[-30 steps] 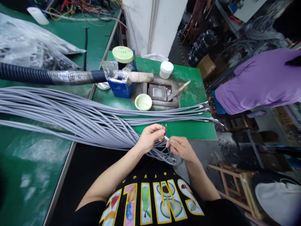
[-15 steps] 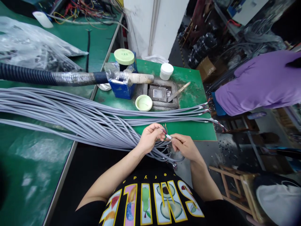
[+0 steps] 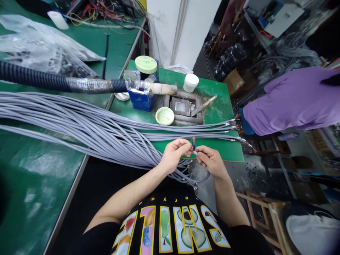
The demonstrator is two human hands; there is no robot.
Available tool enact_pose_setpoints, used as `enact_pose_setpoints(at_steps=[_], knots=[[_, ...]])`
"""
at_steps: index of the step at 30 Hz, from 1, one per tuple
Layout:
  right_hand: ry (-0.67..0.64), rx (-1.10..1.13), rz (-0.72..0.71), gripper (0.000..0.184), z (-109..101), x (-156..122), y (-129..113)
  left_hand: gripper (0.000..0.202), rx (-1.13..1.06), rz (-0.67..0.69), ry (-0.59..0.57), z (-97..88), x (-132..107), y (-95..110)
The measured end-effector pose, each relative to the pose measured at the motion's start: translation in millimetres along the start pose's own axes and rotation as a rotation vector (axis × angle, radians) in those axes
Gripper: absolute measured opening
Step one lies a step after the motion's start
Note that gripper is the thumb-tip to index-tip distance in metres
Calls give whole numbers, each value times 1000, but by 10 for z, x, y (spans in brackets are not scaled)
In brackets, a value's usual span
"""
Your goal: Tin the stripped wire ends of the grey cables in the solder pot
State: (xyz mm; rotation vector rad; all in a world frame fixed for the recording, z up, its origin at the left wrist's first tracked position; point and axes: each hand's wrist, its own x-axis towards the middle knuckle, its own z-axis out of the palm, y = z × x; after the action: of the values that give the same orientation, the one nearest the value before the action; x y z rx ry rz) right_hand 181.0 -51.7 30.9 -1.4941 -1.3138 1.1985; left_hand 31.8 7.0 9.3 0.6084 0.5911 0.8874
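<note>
My left hand (image 3: 174, 156) and my right hand (image 3: 209, 161) meet just in front of the green bench's near edge. Between them both pinch the stripped end of one grey cable (image 3: 194, 148), whose thin coloured wires stick up above my fingertips. A thick bundle of grey cables (image 3: 79, 124) runs from the left across the bench and droops under my hands. More cable ends (image 3: 231, 125) with bared coloured wires lie fanned out to the right on the green bench (image 3: 228, 150).
A corrugated black hose (image 3: 53, 83) with a taped nozzle points at a sunken metal pot (image 3: 180, 106). Around it stand a blue box (image 3: 142, 99), a green-lidded jar (image 3: 146, 65), a white jar (image 3: 190, 83) and a pale green dish (image 3: 164, 115). A person in purple (image 3: 289, 99) bends at right.
Both hands, still pinched on the cable end, appear a little further right and up in the picture; the view has also shifted, with the bench items lower and to the right.
</note>
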Motion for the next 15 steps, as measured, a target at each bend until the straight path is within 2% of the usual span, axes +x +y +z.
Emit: enact_pose_setpoints(at_steps=[3, 8, 15], knots=[[-19, 105, 31, 28, -31, 15, 61, 26, -91, -75, -9, 42, 11, 1], [-35, 158, 48, 31, -25, 10, 92, 25, -170, -187, -53, 54, 46, -2], [-76, 120, 34, 30, -19, 10, 69, 28, -125, -157, -123, 20, 37, 46]])
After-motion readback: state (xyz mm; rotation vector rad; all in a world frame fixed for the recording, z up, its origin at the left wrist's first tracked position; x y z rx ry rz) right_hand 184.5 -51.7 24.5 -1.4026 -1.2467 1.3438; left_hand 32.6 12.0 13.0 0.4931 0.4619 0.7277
